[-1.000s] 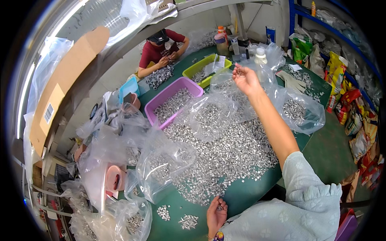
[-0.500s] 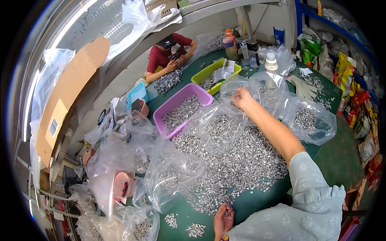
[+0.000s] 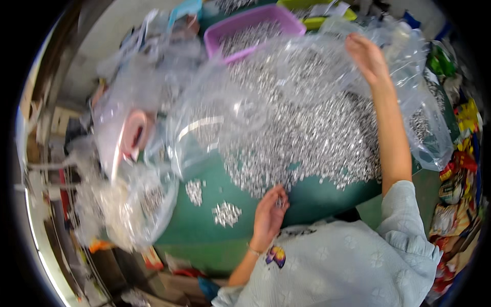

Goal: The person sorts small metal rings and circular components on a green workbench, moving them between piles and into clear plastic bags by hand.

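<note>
My left hand [image 3: 269, 212] is at the near edge of a wide heap of small silvery metal pieces [image 3: 317, 138], its fingers curled around a few of them. My right hand [image 3: 368, 59] reaches to the far right of the heap, over a clear plastic bag [image 3: 319, 66] spread across the pieces. Blur smears its fingers, so what they hold is unclear. On the green table [image 3: 189, 220], left of my left hand, lie two little groups of metal bits: a smaller pile [image 3: 194, 192] and a looser pile [image 3: 226, 214].
Behind the heap stand a purple tub [image 3: 210, 41] of metal pieces and a yellow-green tub [image 3: 353, 14]. Clear bags [image 3: 199, 138] crowd the left, around a pink container [image 3: 144, 123]. Another bag [image 3: 434, 153] lies at the right edge, near colourful packets [image 3: 465, 117].
The view has tipped downward, so the table sits higher in the picture and the other person is out of sight. My left hand still holds metal pieces; my right remains stretched out over the bags.
</note>
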The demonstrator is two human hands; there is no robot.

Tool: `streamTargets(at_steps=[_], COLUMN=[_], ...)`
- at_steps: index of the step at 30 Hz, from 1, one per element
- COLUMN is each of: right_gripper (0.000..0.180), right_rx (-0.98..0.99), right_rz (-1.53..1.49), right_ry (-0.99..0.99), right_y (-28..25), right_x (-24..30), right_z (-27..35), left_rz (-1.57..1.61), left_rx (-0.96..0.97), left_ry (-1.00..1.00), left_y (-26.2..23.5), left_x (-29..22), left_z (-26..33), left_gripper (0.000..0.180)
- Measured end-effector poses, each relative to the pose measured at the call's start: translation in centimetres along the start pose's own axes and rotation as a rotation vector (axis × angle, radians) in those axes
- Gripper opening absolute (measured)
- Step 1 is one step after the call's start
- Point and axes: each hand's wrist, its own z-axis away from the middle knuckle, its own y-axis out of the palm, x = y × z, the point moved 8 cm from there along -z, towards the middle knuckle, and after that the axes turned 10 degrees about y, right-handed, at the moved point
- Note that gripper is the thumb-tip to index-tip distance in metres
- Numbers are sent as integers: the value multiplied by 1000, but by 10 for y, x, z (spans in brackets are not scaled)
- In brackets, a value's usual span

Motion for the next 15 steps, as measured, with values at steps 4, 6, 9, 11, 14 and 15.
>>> streamTargets(at_steps=[4, 6, 9, 11, 14, 15], right_gripper=[48, 52, 53, 47, 38, 34], right_rx=[-125, 0, 668, 705, 674, 672], right_rz=[617, 835, 1029, 1234, 1469, 1480], right_ry=[-543, -677, -319, -419, -539, -559], right_y=[76, 103, 152, 162, 163, 161], right_x=[21, -19, -111, -142, -162, -162], right_z=[172, 223, 255, 265, 258, 257], left_rz=[-19, -11, 99, 126, 106, 104], left_rx=[-81, -16, 76, 74, 65, 79], left_ry=[-7, -36, -79, -83, -58, -38], left_y=[14, 14, 3, -1, -9, -16], left_x=[-6, -6, 0, 1, 1, 4], left_z=[16, 25, 29, 32, 36, 35], left_gripper=[33, 35, 32, 32, 33, 34])
